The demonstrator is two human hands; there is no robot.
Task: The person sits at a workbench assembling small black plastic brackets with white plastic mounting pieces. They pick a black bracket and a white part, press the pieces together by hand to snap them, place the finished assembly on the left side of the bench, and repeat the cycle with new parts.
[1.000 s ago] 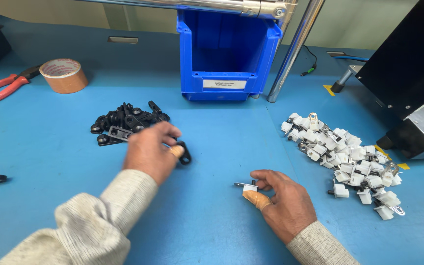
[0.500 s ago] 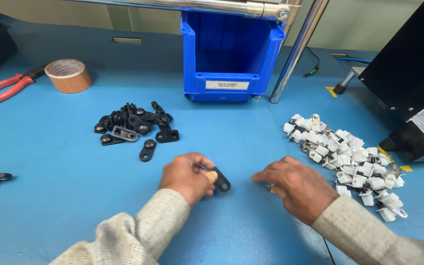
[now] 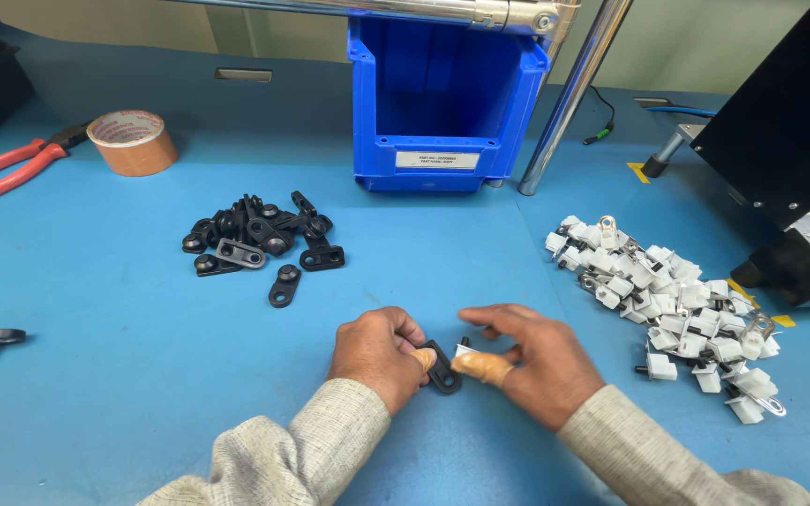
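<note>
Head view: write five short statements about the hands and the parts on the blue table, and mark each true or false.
1. The left hand holds a black part. True.
2. The right hand rests on the white pile. False: it is apart from the pile, meeting the left hand at the table's near middle.
3. The blue bin stands behind the black pile. False: it stands at the back, to the right of that pile.
4. The tape roll lies beside red-handled pliers. True.
5. One black link lies apart from its pile. True.
</note>
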